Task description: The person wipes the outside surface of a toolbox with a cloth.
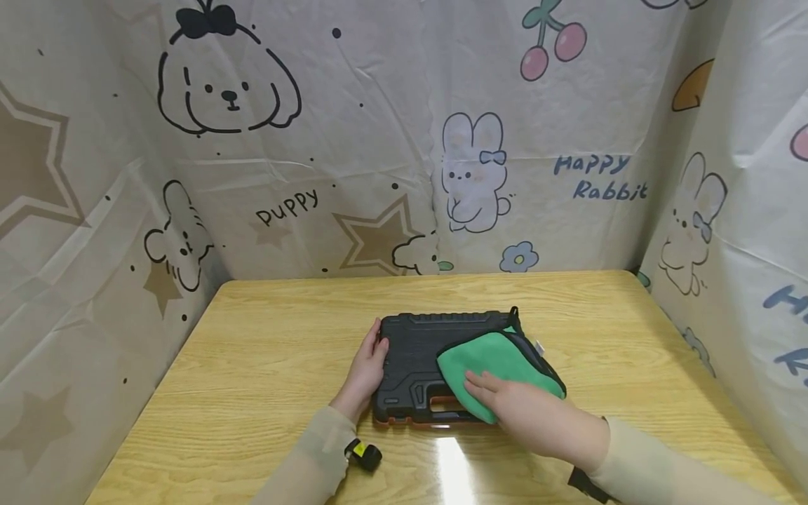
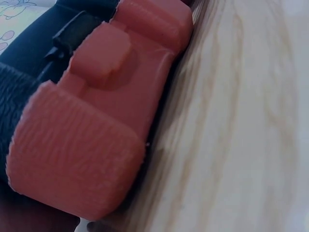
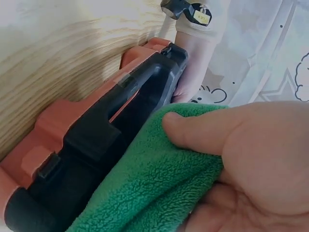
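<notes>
A black plastic tool case [image 1: 413, 351] with an orange lower half lies flat on the table, its handle side facing me. My left hand [image 1: 366, 368] grips the case by its left edge. A green plush cloth [image 1: 499, 358] with dark edging and a hanging loop covers the right part of the lid. On top of it lies my right hand [image 1: 536, 417]; the right wrist view shows the thumb against the cloth [image 3: 159, 169], with the cloth between thumb and fingers. The left wrist view shows the orange latch side [image 2: 111, 92] close up, most of that hand hidden.
The wooden table [image 1: 265, 351] extends around the case on all sides. A printed fabric sheet [image 1: 379, 140] with cartoon animals hangs along the back and both sides. Black wrist cameras [image 1: 366, 456] are strapped over the pale sleeves.
</notes>
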### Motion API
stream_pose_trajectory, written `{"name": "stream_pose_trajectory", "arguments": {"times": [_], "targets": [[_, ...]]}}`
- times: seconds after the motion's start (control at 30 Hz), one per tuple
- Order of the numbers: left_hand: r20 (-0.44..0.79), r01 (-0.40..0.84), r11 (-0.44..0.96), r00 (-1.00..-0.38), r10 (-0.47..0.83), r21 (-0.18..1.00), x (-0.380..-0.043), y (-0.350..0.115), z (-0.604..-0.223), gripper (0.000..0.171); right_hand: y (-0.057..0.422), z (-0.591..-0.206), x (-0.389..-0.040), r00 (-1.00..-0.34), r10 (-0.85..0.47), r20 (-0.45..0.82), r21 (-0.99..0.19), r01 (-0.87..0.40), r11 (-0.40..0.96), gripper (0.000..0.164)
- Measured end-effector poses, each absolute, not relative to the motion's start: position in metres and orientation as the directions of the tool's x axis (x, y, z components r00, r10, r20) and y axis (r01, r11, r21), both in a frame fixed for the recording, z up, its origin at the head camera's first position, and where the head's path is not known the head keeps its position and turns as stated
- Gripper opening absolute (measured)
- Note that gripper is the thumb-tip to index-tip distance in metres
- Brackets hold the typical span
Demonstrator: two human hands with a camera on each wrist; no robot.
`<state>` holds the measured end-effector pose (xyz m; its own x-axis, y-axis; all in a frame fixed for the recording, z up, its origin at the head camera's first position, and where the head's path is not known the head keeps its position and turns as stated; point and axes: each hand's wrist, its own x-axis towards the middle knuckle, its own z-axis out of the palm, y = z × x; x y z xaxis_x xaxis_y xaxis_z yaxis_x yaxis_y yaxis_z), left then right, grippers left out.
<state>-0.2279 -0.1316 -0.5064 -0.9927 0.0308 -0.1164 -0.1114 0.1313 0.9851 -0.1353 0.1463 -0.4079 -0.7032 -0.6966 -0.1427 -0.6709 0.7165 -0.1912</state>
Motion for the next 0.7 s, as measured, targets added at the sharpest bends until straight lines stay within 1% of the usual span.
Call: {"name": "stream_pose_trajectory", "arguments": {"times": [0.13, 0.3, 0.47, 0.7], "targets": [[-0.122, -0.117, 0.137, -0.992, 0.024, 0.984, -0.228, -0.132, -0.506, 0.058, 0.148, -0.408, -0.138, -0.700, -0.700, -0.142, -0.229, -0.665, 0.711, 0.060], [-0.125, -0.120, 0.138, -0.992, 0.028, 0.983, -0.229, -0.132, -0.507, 0.057, 0.150, -0.408, -0.147, -0.706, -0.701, -0.105, -0.257, -0.661, 0.705, 0.060], [-0.123, -0.117, 0.148, -0.992, 0.032, 0.982, -0.230, -0.133, -0.507, 0.057, 0.151, -0.408, -0.163, -0.717, -0.693, -0.072, -0.252, -0.659, 0.708, 0.059], [-0.120, -0.112, 0.161, -0.992, 0.039, 0.981, -0.228, -0.133, -0.506, 0.057, 0.152, -0.409, -0.186, -0.747, -0.660, -0.079, -0.250, -0.627, 0.738, 0.058]]}}
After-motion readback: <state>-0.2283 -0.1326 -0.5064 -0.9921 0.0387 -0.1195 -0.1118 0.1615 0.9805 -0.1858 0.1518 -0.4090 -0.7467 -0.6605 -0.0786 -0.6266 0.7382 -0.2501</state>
